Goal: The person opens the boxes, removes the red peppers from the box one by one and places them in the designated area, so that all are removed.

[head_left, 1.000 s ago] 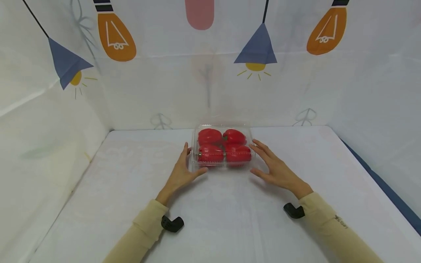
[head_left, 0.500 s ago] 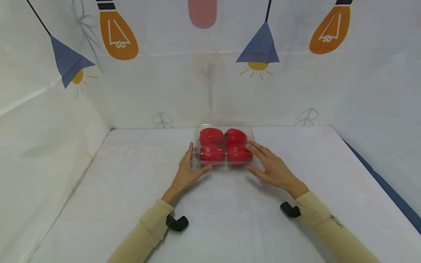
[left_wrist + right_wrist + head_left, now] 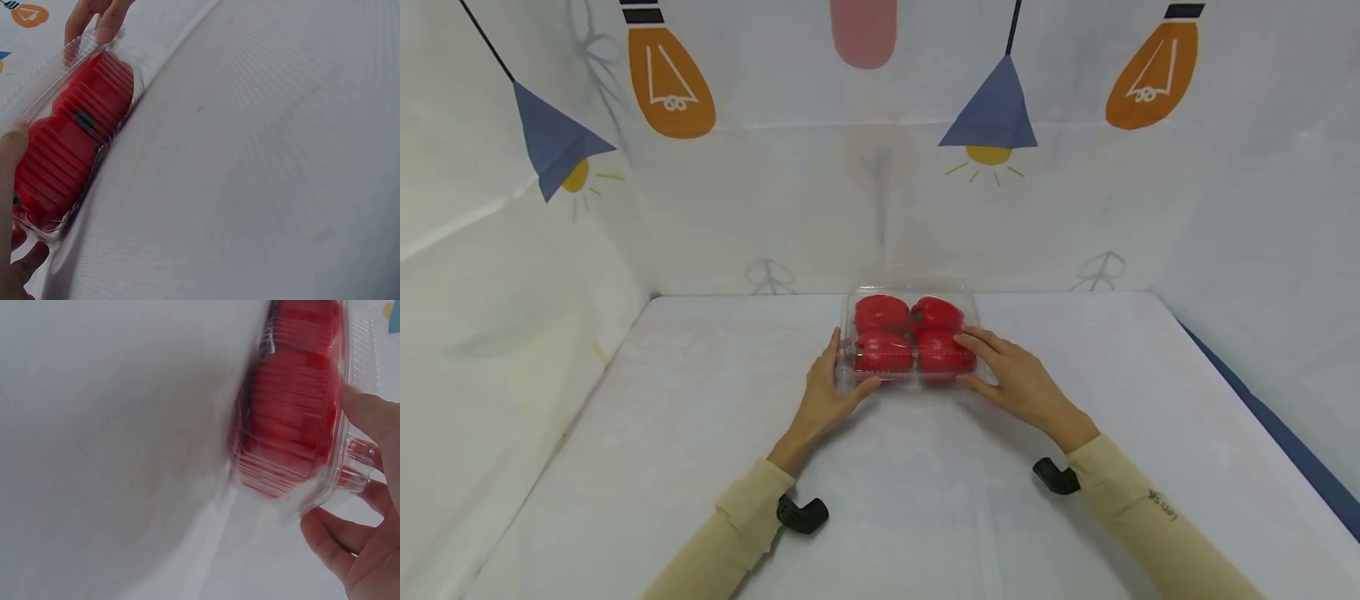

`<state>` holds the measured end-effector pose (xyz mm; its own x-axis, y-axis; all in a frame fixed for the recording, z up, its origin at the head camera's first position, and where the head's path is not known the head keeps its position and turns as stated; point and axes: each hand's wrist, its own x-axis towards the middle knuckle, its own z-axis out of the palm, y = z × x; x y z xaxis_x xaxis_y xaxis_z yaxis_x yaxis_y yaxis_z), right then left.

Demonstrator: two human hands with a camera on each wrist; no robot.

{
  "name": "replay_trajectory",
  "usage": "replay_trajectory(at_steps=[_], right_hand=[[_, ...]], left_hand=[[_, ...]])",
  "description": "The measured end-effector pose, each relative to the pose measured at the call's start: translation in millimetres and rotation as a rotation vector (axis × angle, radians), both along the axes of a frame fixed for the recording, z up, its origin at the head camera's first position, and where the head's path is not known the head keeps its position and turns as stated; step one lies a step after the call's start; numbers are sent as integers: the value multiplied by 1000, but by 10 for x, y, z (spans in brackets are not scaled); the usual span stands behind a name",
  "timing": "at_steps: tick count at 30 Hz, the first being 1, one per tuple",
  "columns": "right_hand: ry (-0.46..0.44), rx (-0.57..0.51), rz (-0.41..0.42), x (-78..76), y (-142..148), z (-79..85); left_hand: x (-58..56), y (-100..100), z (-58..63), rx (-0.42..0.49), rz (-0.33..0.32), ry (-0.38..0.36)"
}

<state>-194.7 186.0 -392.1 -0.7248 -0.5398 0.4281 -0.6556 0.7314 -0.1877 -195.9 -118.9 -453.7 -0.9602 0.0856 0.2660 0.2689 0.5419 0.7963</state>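
Note:
Several red bell peppers (image 3: 883, 353) lie inside a clear plastic clamshell box (image 3: 914, 384) near the back of the table. My left hand (image 3: 822, 402) holds the box's left front corner, thumb at the front rim and fingers along the left side. At the opposite front corner, my right hand (image 3: 1021, 385) has its thumb on the rim (image 3: 338, 440) and its fingers around the side and over the lid edge. The lid appears closed over the peppers. In the left wrist view, some left fingers (image 3: 31, 261) show below the box's end.
A white cloth covers the table (image 3: 925, 492). Behind it hangs a white curtain (image 3: 775, 192) printed with lamps and bulbs, and another white sheet (image 3: 512, 333) stands at the left. Black wrist devices (image 3: 802, 514) sit on both sleeves.
My right hand has moved left and inward onto the box's right front corner. My left hand has closed in slightly on the left corner. The box stays about where it was.

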Motion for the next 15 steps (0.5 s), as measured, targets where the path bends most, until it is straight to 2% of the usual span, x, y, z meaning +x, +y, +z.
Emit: replay_trajectory(at_steps=[2, 8, 15], right_hand=[[-4, 11, 6, -11, -5, 23], [6, 24, 30, -20, -8, 99], [9, 67, 86, -81, 19, 139]], left_hand=[[4, -6, -2, 9, 2, 4], [-18, -25, 3, 52, -50, 31], [-3, -34, -4, 63, -44, -45]])
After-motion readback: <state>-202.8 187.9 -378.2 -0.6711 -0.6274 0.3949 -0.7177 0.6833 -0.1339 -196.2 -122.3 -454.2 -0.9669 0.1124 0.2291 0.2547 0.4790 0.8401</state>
